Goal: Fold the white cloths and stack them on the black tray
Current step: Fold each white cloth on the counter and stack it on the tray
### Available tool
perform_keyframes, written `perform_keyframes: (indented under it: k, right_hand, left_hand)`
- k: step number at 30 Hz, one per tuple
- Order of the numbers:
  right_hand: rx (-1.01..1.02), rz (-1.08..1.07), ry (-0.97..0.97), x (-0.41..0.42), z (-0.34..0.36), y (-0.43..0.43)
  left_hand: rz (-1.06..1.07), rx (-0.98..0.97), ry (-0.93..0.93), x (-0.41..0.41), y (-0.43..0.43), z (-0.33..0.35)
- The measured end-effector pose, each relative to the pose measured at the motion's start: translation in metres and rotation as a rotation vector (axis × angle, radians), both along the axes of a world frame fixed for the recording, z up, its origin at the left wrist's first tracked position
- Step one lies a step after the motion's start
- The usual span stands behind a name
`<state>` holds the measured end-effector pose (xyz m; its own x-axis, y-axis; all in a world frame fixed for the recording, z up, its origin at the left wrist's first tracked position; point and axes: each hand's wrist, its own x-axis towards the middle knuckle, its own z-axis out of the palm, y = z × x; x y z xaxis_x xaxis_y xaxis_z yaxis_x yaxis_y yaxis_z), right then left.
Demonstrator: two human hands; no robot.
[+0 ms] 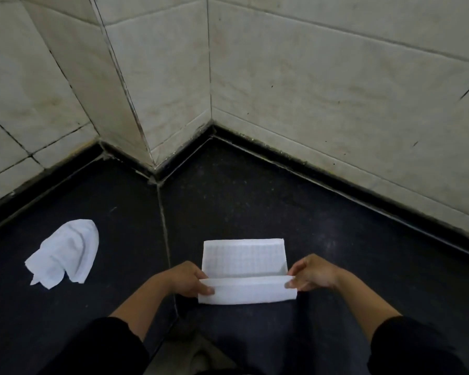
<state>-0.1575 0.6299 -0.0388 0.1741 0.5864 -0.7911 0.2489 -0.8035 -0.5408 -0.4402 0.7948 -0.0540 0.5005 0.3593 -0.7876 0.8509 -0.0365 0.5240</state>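
Observation:
A white cloth (244,259) lies flat on the dark counter (255,201) in front of me, with its near edge lifted and turned over toward the far side. My left hand (191,278) pinches the left end of that raised flap. My right hand (310,273) pinches its right end. A second white cloth (65,253) lies crumpled on the counter to the left, apart from both hands. No black tray is in view.
Pale tiled walls (336,90) close the counter at the back and form an inner corner straight ahead. A jutting wall corner (136,117) stands at the left back. A seam (164,234) runs through the dark surface just left of the flat cloth.

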Motion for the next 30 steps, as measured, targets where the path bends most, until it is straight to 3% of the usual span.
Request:
perform_keyframes:
  k: [11, 19, 30]
  right_hand:
    - [0.183, -0.287, -0.156, 0.009, -0.021, 0.032]
    - [0.204, -0.369, -0.3, 0.007, -0.044, 0.05]
    - [0.139, -0.281, -0.545, -0.001, -0.054, 0.056]
  left_hand:
    - [0.434, 0.028, -0.199, 0.018, 0.026, -0.028]
    - [0.471, 0.257, -0.124, 0.034, 0.038, -0.048]
    - [0.28, 0.565, 0.081, 0.039, 0.035, -0.046]
